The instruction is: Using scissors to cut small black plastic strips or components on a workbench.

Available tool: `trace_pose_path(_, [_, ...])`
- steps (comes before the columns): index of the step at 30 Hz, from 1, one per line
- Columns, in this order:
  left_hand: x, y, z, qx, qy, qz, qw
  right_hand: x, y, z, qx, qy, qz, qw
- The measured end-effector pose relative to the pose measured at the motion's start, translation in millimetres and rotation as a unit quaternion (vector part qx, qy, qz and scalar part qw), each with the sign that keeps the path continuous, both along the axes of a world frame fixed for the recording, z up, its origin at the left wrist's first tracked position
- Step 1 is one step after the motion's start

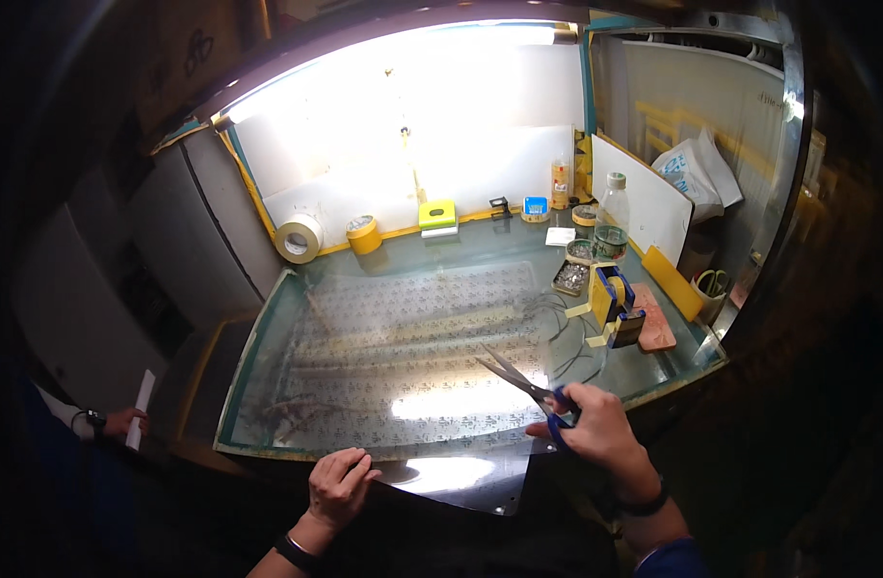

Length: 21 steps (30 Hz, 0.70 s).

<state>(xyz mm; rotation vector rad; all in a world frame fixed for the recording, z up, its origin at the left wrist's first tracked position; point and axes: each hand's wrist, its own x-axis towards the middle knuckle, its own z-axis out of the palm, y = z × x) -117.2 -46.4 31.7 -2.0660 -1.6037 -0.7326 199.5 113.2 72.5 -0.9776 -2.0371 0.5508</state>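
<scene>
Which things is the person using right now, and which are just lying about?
Seem to be in use:
- blue-handled scissors, held in the right hand
- clear printed sheet, with the left hand at its near edge

Seem to be just lying about:
- white tape roll
- yellow tape roll
- clear bottle
- tape dispenser, though I can't be sure
</scene>
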Motion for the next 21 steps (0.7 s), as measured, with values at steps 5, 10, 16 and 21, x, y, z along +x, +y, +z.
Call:
trace_pose_path(5, [-18, -5, -4, 0.020, 0.048, 0.015, 0.999, 14, -35, 13, -0.110, -0.004, -0.131, 0.985])
trace_pose_path(10, [-13, -9, 0, 0.010, 0.052, -0.017, 0.998, 12, -21, -31, -0.270, 0.091, -0.055, 0.957])
trace_pose_path(16, [-24, -34, 3, 0.001, 0.046, -0.050, 0.998, -12, -16, -19, -0.243, 0.116, 0.004, 0.963])
trace_pose_path(21, [-38, -34, 6, -0.010, 0.021, -0.008, 1.000, -34, -6, -14, -0.242, 0.185, 0.031, 0.952])
